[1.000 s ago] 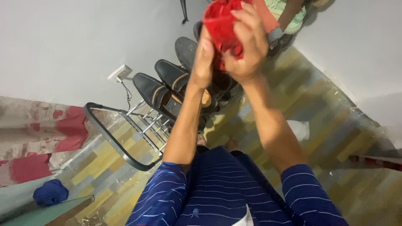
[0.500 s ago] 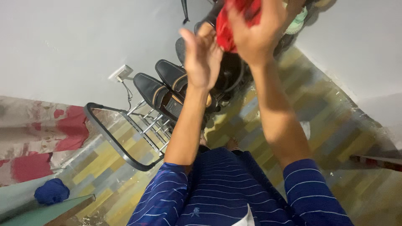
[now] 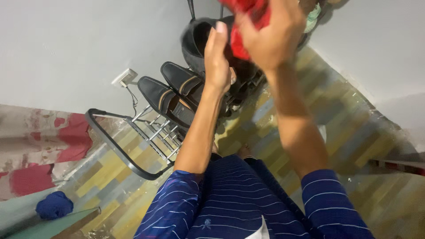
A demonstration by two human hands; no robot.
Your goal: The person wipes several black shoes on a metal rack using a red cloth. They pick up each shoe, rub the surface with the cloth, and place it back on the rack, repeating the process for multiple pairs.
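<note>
My right hand [image 3: 272, 33] is raised at the top of the view and grips a bunched red cloth [image 3: 241, 26], which runs partly out of the frame. My left hand [image 3: 218, 57] is held flat beside it, fingers straight, its palm turned to the cloth and touching its edge. Both forearms reach up from my blue striped shirt [image 3: 239, 203]. Beneath the hands a pair of black loafers [image 3: 175, 90] rests on a metal shoe rack [image 3: 148, 132] against the white wall.
A dark bag or helmet-like object [image 3: 199, 40] sits behind the loafers. A wall socket [image 3: 125, 77] with a cable is on the wall. A blue ball of fabric [image 3: 54, 204] lies at lower left beside a red and white patterned cloth [image 3: 40, 146]. The floor is patterned in coloured blocks.
Both hands have risen toward the top of the frame with the red cloth. My left hand has come off the cloth's front and now lies flat beside it.
</note>
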